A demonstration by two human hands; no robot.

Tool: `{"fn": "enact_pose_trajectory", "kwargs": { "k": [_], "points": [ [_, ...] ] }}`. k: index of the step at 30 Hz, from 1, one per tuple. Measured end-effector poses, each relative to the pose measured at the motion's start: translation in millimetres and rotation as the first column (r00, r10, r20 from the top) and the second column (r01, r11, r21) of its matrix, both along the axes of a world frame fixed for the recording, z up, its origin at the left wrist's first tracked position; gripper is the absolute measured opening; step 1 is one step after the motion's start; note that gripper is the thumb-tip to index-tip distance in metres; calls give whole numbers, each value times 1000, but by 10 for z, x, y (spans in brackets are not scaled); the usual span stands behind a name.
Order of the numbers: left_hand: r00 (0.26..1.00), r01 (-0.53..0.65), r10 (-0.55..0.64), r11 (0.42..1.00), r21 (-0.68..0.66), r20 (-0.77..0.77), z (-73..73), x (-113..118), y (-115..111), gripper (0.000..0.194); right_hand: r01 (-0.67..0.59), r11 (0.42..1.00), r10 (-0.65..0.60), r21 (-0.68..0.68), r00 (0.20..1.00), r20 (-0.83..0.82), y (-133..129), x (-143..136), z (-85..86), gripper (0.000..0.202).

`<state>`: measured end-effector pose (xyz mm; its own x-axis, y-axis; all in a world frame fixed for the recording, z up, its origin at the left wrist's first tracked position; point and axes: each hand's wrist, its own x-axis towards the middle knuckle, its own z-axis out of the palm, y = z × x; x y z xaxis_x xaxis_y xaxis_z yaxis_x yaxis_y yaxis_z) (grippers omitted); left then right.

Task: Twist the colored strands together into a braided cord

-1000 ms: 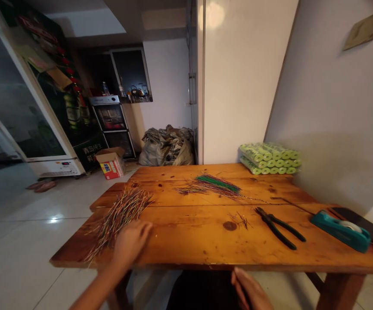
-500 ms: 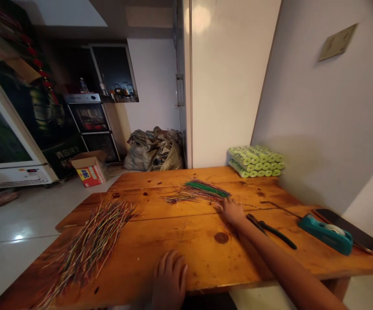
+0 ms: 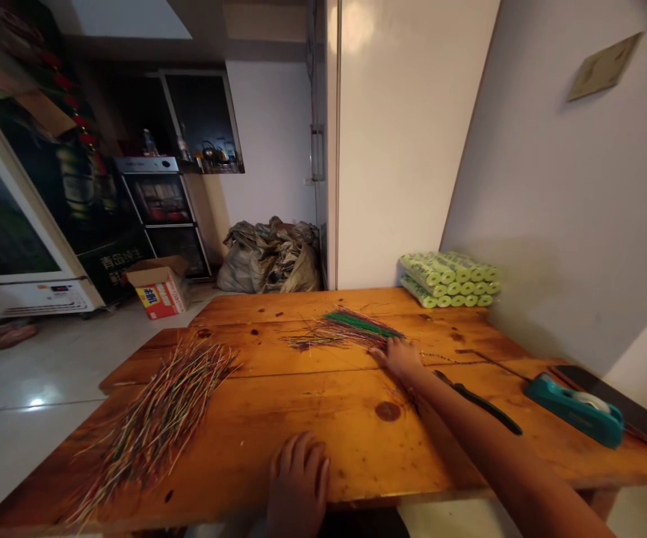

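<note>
My right hand (image 3: 403, 359) reaches across the table to the right end of a bundle of thin coloured wires (image 3: 357, 323), with a green group along its middle. Its fingers touch the wire ends, the thumb lies apart on the wood, and I see nothing gripped. Close to the front edge, my left hand (image 3: 299, 474) rests palm down, fingers loosely stretched, holding nothing. A larger loose pile of coloured wires (image 3: 161, 418) spreads over the table's left side. Dark-handled pliers (image 3: 483, 403) lie beside my right forearm, which partly covers them.
A teal tape dispenser (image 3: 574, 407) and a dark flat phone-like device (image 3: 631, 411) lie at the right of the wooden table (image 3: 234, 486). A thin dark rod (image 3: 497, 362) lies near them. Green-wrapped rolls (image 3: 450, 280) are stacked at the back right. An open carton (image 3: 158, 291) stands on the floor.
The view has shifted slightly. My right hand stays at the wire bundle's right end, its fingers a little more bent. My left hand remains at the front edge.
</note>
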<state>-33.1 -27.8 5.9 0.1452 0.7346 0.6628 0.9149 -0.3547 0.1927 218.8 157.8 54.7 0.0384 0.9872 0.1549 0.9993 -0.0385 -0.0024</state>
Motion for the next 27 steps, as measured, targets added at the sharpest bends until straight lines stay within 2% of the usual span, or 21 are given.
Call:
{"fn": "enact_pose_trajectory", "kwargs": {
  "k": [3,8,13,18,23,27],
  "points": [
    [999,-4,3,1000,27,32,-29,7,12,19,41,999,-41,-27,999,-1,78,-35,-34,58],
    [1000,0,-2,997,74,26,-62,5,30,22,67,996,-67,-64,998,10,156,-48,-94,32],
    [999,1,-5,996,89,40,-46,9,24,22,30,997,-27,-70,999,34,127,-17,-136,30],
    [994,15,-23,996,82,103,-101,16,34,21,6,997,-2,-71,998,59,115,-38,-146,32],
    [989,8,-21,996,92,149,-133,28,42,20,-10,991,17,-131,998,53,110,-22,-95,30],
    [992,8,-18,997,82,127,-89,24,24,20,-30,984,35,-176,999,23,100,75,41,29]
  ]
}}
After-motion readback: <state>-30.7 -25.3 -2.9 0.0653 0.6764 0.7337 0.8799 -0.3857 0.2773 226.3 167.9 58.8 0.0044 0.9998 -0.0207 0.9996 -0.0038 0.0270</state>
